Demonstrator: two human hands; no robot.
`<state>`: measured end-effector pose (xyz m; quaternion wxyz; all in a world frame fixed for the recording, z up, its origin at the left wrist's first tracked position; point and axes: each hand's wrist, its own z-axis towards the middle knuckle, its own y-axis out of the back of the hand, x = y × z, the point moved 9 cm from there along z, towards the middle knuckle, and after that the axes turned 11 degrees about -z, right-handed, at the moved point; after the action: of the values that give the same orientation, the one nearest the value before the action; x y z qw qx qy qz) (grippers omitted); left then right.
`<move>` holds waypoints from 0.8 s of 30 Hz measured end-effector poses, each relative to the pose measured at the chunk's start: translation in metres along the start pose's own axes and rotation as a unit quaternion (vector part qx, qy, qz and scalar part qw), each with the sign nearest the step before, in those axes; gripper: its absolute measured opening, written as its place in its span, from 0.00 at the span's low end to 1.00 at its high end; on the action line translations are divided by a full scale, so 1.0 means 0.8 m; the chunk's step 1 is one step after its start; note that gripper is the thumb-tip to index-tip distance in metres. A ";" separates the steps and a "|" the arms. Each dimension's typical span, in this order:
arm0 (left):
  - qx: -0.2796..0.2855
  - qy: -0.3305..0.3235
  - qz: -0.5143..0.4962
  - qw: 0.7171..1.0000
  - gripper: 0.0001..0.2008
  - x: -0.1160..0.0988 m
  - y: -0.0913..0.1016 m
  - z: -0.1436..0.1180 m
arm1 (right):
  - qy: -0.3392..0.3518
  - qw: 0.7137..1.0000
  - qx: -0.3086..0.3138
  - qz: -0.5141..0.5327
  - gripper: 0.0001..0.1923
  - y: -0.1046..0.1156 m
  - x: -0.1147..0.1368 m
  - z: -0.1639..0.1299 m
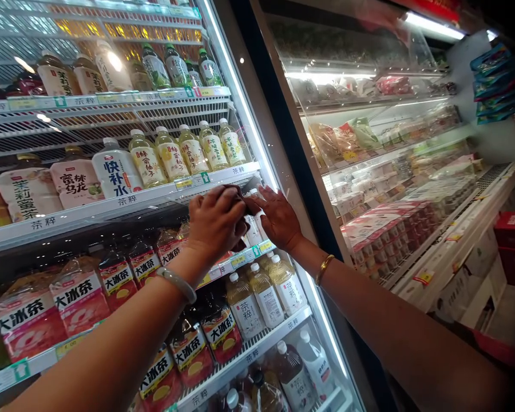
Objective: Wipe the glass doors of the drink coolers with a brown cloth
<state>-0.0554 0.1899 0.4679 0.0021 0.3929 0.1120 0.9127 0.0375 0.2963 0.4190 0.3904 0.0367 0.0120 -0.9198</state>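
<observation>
My left hand [217, 223] is closed around a dark brown cloth [252, 205], bunched up at the front of a glass-fronted drinks fridge. Part of the cloth hangs below the fingers. Close beside it, my right hand [281, 217] has its fingers stretched out toward the cloth's edge, fingertips at or near it. Whether they grip any of it cannot be made out. Behind both hands are shelves of bottles, among them yellow drink bottles [189, 150] above and white-labelled tea bottles [266, 297] below. A pale bangle circles the left wrist, a gold one the right.
Large red-labelled iced tea bottles [79, 294] fill the lower left shelves. A lit strip and dark door frame [283, 114] run down the fridge's right side. Farther right stands a chilled display case [412, 269] with packed goods, and red boxes [514, 246] beside it.
</observation>
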 end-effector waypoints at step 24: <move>0.022 -0.063 0.062 0.996 0.13 -0.003 0.009 -0.021 | 0.003 1.000 0.001 -0.016 0.26 -0.001 0.002 0.001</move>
<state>-0.0653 0.1793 0.4566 -0.0556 0.4555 0.1072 0.8820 0.0359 0.2959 0.4198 0.3756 0.0397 0.0133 -0.9259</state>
